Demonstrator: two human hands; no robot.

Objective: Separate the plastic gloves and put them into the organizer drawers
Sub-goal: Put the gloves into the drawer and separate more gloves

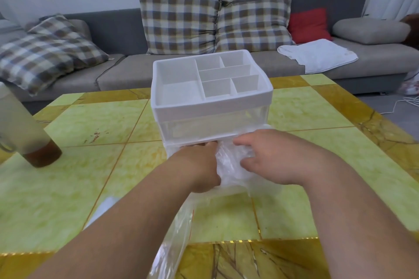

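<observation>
Crumpled plastic gloves (229, 161) sit in pulled-out bottom drawer (229, 189) of organizer (213, 102) on table (90, 120); R hand (272, 161) curls fingers & thumb round them; L hand (199, 165) touching them, fingers hidden, can't tell grip

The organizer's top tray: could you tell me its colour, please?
The top tray is white; head view.

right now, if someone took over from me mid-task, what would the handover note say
Left hand: against the left side of the plastic gloves; grip unclear.
Right hand: fingers curled round the same wad.
The wad is in the pulled-out bottom drawer of the organizer. The upper drawer is closed. A clear bag lies at the near table edge.
Done: gloves reached the bottom drawer.
Left: probably settle them, close the drawer, check the bag.
</observation>
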